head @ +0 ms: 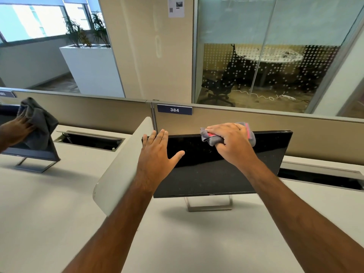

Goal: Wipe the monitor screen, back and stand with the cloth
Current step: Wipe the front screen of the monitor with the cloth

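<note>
Single head-worn wide-angle view. Positioned above and in front of the black flat-panel monitor on a thin silver stand (226, 164), close to it, looking forward and down across the pale grey desk top (49, 223). Both forearms entering from the bottom edge toward the monitor. Beyond the monitor, the beige partition with the blue "384" plate (174, 109); behind that, the glass-walled room (266, 71). Straight edges bowed near the borders.
</note>
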Action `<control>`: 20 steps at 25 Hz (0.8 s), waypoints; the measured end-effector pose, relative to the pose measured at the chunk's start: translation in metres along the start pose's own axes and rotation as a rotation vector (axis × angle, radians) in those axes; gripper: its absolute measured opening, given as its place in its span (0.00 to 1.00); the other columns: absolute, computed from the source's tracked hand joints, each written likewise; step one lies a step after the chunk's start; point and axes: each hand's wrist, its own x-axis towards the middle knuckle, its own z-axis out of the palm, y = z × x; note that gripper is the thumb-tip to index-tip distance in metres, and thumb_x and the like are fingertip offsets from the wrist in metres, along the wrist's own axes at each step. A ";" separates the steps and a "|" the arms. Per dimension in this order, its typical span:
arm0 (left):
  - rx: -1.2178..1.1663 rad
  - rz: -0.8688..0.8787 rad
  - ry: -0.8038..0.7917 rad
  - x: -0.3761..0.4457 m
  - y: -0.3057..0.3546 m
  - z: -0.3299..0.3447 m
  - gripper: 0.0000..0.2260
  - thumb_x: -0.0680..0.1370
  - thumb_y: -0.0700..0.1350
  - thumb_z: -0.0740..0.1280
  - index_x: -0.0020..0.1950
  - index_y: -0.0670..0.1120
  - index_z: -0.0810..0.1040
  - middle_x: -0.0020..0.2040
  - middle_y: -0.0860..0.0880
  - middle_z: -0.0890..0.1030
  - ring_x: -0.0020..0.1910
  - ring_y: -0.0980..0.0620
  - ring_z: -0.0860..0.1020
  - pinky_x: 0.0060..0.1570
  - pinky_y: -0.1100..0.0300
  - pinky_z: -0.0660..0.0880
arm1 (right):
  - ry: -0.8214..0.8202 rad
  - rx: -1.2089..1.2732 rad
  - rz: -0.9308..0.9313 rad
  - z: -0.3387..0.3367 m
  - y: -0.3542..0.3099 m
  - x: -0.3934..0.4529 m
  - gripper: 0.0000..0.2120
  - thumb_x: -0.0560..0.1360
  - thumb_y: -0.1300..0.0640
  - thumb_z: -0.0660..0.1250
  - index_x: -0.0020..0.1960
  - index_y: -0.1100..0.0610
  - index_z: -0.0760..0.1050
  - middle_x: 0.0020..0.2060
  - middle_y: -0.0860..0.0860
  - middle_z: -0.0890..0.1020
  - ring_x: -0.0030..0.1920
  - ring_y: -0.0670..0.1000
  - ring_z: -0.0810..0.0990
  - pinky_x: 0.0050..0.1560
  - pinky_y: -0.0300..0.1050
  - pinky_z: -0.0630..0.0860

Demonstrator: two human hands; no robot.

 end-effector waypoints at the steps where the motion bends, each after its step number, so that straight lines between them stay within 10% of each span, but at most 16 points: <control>1: -0.004 0.011 -0.005 0.002 0.006 0.001 0.42 0.78 0.72 0.54 0.83 0.45 0.59 0.83 0.46 0.62 0.83 0.45 0.55 0.81 0.45 0.46 | -0.013 -0.016 -0.001 0.005 -0.008 0.000 0.22 0.72 0.54 0.60 0.64 0.45 0.79 0.62 0.40 0.81 0.65 0.45 0.74 0.67 0.57 0.65; 20: -0.012 0.008 0.038 0.007 0.058 0.010 0.45 0.77 0.73 0.56 0.81 0.41 0.64 0.81 0.43 0.65 0.82 0.43 0.58 0.81 0.48 0.51 | 0.038 -0.030 0.092 -0.055 0.117 -0.039 0.23 0.71 0.56 0.63 0.64 0.43 0.80 0.63 0.38 0.80 0.68 0.46 0.73 0.73 0.58 0.60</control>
